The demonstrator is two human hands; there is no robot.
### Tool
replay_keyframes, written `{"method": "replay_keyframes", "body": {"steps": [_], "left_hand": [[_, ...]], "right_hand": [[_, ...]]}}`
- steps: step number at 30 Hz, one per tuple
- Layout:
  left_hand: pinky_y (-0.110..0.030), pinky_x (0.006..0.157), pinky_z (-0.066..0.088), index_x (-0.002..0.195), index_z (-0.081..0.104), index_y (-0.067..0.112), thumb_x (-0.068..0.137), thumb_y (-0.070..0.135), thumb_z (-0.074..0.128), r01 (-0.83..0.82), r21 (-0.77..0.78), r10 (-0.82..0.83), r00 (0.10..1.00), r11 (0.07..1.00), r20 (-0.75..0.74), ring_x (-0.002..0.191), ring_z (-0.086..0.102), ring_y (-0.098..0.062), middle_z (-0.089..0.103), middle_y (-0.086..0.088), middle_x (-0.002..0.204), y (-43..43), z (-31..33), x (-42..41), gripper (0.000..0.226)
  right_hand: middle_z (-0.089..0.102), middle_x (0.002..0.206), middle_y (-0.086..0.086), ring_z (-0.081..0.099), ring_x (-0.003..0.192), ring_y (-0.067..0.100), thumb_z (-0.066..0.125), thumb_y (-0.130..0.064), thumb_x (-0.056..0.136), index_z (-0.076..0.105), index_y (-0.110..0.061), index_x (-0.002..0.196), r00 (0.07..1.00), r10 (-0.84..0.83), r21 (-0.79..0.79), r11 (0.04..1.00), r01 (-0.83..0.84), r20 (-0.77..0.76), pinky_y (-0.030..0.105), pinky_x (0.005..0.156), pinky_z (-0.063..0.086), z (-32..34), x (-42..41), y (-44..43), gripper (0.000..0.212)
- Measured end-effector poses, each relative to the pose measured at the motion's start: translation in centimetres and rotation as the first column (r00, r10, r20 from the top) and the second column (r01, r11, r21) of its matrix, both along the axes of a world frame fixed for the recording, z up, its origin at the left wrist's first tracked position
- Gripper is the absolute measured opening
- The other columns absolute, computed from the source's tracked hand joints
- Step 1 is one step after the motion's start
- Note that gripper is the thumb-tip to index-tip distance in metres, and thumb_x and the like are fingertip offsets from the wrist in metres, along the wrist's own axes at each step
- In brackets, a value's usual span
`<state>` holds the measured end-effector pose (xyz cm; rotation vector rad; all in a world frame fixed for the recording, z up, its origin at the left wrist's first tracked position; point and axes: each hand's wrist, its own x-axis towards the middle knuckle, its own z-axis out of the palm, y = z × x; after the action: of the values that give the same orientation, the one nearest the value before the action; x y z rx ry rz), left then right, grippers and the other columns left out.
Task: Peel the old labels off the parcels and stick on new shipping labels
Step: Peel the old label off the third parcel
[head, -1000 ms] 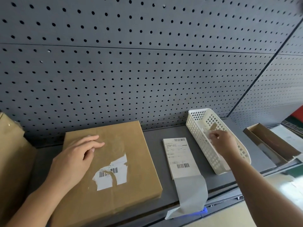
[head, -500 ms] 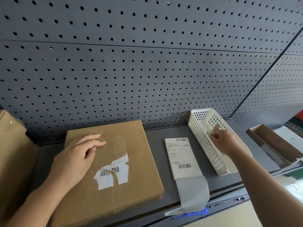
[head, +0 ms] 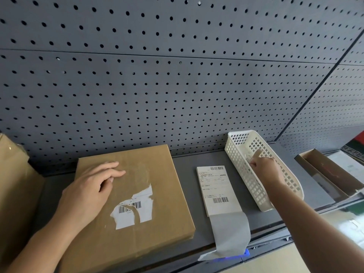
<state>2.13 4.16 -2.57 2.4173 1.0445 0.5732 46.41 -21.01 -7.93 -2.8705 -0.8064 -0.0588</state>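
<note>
The shelf (head: 188, 174) is carrying a parcel (head: 157, 223) under the left hand (head: 86, 192), a basket (head: 242, 160) around the fingers (head: 254, 164) of the right hand (head: 266, 171), and a label sheet (head: 216, 190) between them.

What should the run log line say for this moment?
old label partly peeled | left hand rests on parcel | right hand curled inside white basket, hold unclear | new label lies beside parcel

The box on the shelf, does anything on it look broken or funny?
Yes. The old label on the parcel is torn: only ragged white scraps with barcode bits remain, below a shiny patch. Beside it, the grey backing strip of the new label droops over the shelf edge.
</note>
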Motion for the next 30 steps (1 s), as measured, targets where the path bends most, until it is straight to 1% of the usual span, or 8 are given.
{"method": "replay_keyframes", "body": {"steps": [4,8,10,13,19,25,27,30], "left_hand": [[-0.028,0.070,0.047,0.106,0.067,0.052,0.098,0.017,0.054,0.002,0.007,-0.002,1.000,1.000,-0.005,0.117,0.044,0.010,0.050,0.039,0.129,0.1,-0.1,0.0,0.037],[-0.027,0.070,0.045,0.105,0.067,0.052,0.098,0.017,0.054,-0.005,0.003,0.005,1.000,1.000,0.000,0.116,0.043,0.011,0.049,0.041,0.128,0.0,0.0,0.0,0.038],[-0.029,0.071,0.048,0.105,0.067,0.052,0.098,0.017,0.054,0.003,0.006,-0.003,1.000,1.000,0.005,0.117,0.045,0.009,0.050,0.040,0.129,0.1,-0.2,-0.1,0.037],[-0.030,0.072,0.050,0.105,0.067,0.052,0.097,0.017,0.055,0.004,0.005,-0.004,1.000,1.000,0.010,0.120,0.048,0.006,0.052,0.037,0.130,0.2,-0.3,-0.2,0.038],[-0.030,0.072,0.050,0.105,0.068,0.052,0.097,0.016,0.055,0.006,0.005,-0.006,1.000,1.000,0.014,0.119,0.050,0.003,0.052,0.036,0.131,0.2,-0.4,-0.1,0.039],[-0.033,0.071,0.051,0.102,0.066,0.055,0.098,0.018,0.054,-0.012,-0.012,0.012,1.000,1.000,0.002,0.118,0.048,0.005,0.048,0.044,0.128,0.2,-0.2,-0.1,0.039],[-0.033,0.072,0.051,0.102,0.065,0.056,0.097,0.018,0.055,-0.009,-0.010,0.009,1.000,1.000,0.000,0.118,0.048,0.005,0.048,0.044,0.127,0.1,-0.1,-0.1,0.040],[-0.033,0.071,0.050,0.103,0.065,0.056,0.097,0.018,0.055,-0.011,-0.005,0.011,1.000,1.000,-0.001,0.118,0.047,0.006,0.048,0.044,0.127,0.1,0.0,0.0,0.040]], "right_hand": [[0.061,0.061,-0.001,0.057,0.052,0.017,0.048,-0.008,0.090,0.067,-0.005,0.102,1.000,0.006,0.012,1.000,-0.006,0.008,0.032,0.050,0.050,0.1,0.0,0.1,0.023],[0.072,0.079,0.009,0.068,0.069,0.028,0.049,-0.006,0.092,0.070,-0.009,0.094,1.000,0.007,0.095,0.996,-0.004,-0.028,0.041,0.059,0.057,0.5,-0.6,0.2,0.022],[0.068,0.073,0.006,0.062,0.063,0.023,0.052,-0.011,0.093,0.068,-0.010,0.095,1.000,0.006,0.115,0.993,-0.003,-0.024,0.036,0.054,0.053,0.4,-0.6,0.1,0.016],[0.057,0.064,-0.001,0.051,0.057,0.014,0.058,-0.014,0.093,0.062,-0.012,0.089,1.000,0.008,0.162,0.987,-0.007,-0.004,0.028,0.048,0.038,0.7,-0.7,-0.1,0.006],[0.065,0.068,0.001,0.060,0.060,0.019,0.056,-0.009,0.090,0.067,-0.016,0.074,0.998,-0.049,0.145,0.988,0.053,-0.028,0.036,0.055,0.055,1.6,-1.0,-1.2,0.020],[0.073,0.099,0.007,0.064,0.084,0.023,0.052,-0.008,0.097,0.077,-0.013,0.101,1.000,0.030,0.130,0.991,-0.029,-0.009,0.032,0.071,0.055,2.0,-1.2,-1.5,0.026],[0.073,0.100,0.007,0.066,0.081,0.022,0.052,-0.007,0.096,0.076,-0.013,0.102,1.000,0.001,0.157,0.988,0.001,-0.015,0.037,0.071,0.059,2.3,-1.3,-1.5,0.025],[0.071,0.085,0.006,0.064,0.063,0.021,0.052,-0.004,0.091,0.067,-0.019,0.084,0.999,-0.033,0.197,0.980,0.033,-0.001,0.044,0.058,0.060,3.1,-1.7,-1.4,0.022]]}}
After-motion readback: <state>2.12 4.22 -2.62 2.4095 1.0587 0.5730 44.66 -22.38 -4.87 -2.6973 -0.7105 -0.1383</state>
